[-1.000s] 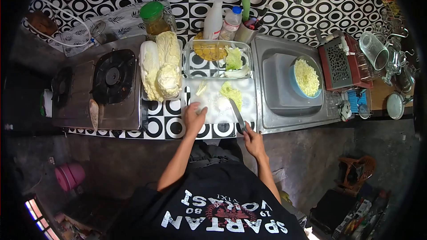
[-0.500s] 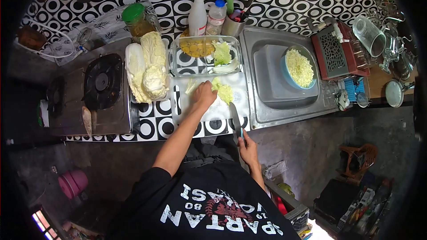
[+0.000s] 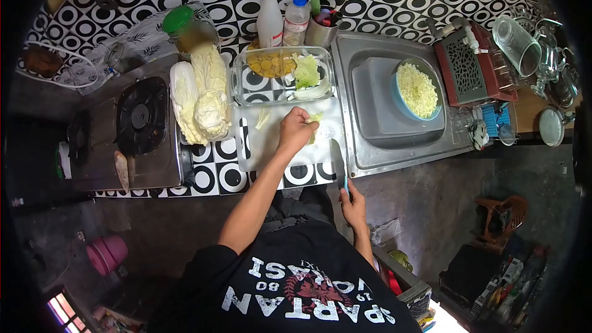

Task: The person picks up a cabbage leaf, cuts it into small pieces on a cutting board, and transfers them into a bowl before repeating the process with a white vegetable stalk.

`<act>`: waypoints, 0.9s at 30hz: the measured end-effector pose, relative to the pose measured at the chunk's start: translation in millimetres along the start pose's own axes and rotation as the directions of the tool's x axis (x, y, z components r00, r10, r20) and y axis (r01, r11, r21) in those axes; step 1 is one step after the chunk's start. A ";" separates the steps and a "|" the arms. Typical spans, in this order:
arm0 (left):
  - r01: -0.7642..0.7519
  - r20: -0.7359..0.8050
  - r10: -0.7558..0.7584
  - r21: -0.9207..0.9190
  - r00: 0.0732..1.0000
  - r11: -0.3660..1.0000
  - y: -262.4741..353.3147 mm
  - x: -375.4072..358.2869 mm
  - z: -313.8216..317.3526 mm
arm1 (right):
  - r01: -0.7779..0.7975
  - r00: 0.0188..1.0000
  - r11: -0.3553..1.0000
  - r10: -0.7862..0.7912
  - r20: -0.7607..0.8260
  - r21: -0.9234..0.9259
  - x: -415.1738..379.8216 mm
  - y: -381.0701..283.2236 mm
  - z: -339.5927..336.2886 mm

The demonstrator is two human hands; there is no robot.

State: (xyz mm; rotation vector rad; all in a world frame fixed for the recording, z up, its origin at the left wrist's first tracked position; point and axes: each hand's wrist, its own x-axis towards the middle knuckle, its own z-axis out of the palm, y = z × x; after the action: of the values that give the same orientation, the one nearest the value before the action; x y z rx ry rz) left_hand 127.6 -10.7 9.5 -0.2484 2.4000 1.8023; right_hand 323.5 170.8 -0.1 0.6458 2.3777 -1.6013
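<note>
Over the white cutting board (image 3: 265,155), my left hand (image 3: 297,131) pinches a green cabbage leaf (image 3: 314,124), partly hidden by the fingers. My right hand (image 3: 353,206) is closed round the blue handle of a knife (image 3: 338,161), its blade pointing up over the right edge of the board. A pale cabbage strip (image 3: 263,118) lies on the board, left of my left hand. Just behind the board, a glass dish (image 3: 236,86) holds a leaf piece (image 3: 306,72) and a white piece.
Whole cabbages (image 3: 202,95) stand in a container on the left, beside the gas stove (image 3: 105,142). Bottles (image 3: 270,21) and a utensil cup (image 3: 320,32) are behind the dish. On the right, a bowl of chopped cabbage (image 3: 417,90) sits in the sink (image 3: 370,157).
My left hand has moved right and now grips the leaf, which is bunched up rather than spread on the board. My right hand has shifted right and slightly down with the knife.
</note>
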 end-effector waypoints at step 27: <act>-0.249 0.190 0.162 0.694 0.968 0.675 -37.8 -12.8 -68.2 | -0.018 0.991 0.997 0.029 -0.128 0.080 -50.1 -16.4 12.1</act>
State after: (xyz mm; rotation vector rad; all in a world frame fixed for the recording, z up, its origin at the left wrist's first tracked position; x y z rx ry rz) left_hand 147.7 -85.8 -4.4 0.2201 2.9003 0.7517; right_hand 359.3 142.4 28.9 0.8133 2.3960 -1.6994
